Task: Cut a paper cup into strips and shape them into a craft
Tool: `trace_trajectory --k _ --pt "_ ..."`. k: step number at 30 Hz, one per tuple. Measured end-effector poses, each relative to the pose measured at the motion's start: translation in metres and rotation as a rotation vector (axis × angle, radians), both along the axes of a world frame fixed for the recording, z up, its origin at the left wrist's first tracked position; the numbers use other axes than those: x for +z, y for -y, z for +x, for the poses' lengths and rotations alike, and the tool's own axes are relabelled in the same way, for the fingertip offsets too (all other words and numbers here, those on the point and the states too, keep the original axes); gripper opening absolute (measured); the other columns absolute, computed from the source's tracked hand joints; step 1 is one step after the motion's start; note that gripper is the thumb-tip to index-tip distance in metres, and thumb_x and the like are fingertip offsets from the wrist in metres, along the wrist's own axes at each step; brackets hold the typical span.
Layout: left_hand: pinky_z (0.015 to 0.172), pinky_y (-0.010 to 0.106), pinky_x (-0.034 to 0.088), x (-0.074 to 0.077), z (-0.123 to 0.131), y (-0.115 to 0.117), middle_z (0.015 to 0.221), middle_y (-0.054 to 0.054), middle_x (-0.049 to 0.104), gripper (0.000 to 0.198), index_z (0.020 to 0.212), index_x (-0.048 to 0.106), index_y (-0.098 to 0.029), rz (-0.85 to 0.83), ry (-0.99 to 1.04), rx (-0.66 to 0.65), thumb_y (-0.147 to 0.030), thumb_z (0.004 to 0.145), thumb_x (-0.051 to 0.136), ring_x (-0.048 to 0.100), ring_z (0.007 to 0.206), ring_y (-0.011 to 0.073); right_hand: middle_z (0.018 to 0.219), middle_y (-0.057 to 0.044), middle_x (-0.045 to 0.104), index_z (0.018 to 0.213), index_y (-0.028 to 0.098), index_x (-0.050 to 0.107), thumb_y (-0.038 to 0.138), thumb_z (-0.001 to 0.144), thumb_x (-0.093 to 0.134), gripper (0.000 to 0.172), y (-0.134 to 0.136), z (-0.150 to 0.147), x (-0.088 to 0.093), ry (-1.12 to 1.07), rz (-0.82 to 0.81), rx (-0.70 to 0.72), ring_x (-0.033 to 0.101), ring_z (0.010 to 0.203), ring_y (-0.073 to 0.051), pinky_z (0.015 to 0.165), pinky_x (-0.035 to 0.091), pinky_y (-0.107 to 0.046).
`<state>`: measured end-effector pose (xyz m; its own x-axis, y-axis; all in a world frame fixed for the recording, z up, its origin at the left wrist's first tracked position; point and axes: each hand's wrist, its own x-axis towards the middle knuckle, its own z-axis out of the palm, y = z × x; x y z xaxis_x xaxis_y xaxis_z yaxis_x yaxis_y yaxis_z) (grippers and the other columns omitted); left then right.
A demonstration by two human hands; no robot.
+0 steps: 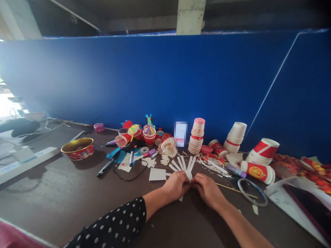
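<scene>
Above the bench (116,210), the base of a fan of white paper strips (189,172) is narrowly pinched by the left hand (177,184) and right hand (209,190); presumably light and easily torn, it is best held there. Beyond the fan, a tall red-and-white paper-cup stack (196,139) is seen.

- Left hand (176,185) pinching the fanned white paper strips (182,163) here, front and centre!
- Right hand (206,189) meets it at the fan's base, fingers bent, their grip hidden from us.
- Just left, a white paper square (157,174) lies flat.
- Over on the right, a tape roll (252,192) rests near a thin stick (236,190).
- Far left, a gold-rimmed red bowl (80,154); behind everything, a blue partition (155,79).
</scene>
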<state>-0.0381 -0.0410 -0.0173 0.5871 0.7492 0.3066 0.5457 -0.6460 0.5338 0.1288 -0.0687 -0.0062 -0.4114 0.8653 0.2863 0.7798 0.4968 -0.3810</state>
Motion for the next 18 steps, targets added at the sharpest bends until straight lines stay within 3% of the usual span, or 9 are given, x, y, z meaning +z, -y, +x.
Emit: trace_trajectory --k 9,18 --pt "0.066 0.021 0.041 0.0106 -0.0046 0.0039 0.075 0.003 0.062 0.013 0.071 0.066 -0.014 -0.068 -0.062 0.029 -0.007 0.069 0.055 0.056 0.072 0.0145 0.074 -0.003 0.054 0.075 0.017 0.054 0.011 0.086 0.035 0.023 -0.0024 -0.0012 -0.0025 0.274 0.188 0.067 0.043 0.071 -0.016 0.065 0.032 -0.027" --pt "0.067 0.021 0.04 0.0029 -0.0042 0.003 0.074 0.003 0.06 0.015 0.068 0.064 -0.013 0.031 -0.011 -0.016 -0.003 0.066 0.053 0.053 0.07 0.0141 0.078 -0.005 0.054 0.078 0.016 0.056 0.007 0.083 0.036 0.022 -0.003 -0.0022 -0.0018 0.369 0.215 0.086 0.043 0.074 -0.017 0.068 0.032 -0.029"
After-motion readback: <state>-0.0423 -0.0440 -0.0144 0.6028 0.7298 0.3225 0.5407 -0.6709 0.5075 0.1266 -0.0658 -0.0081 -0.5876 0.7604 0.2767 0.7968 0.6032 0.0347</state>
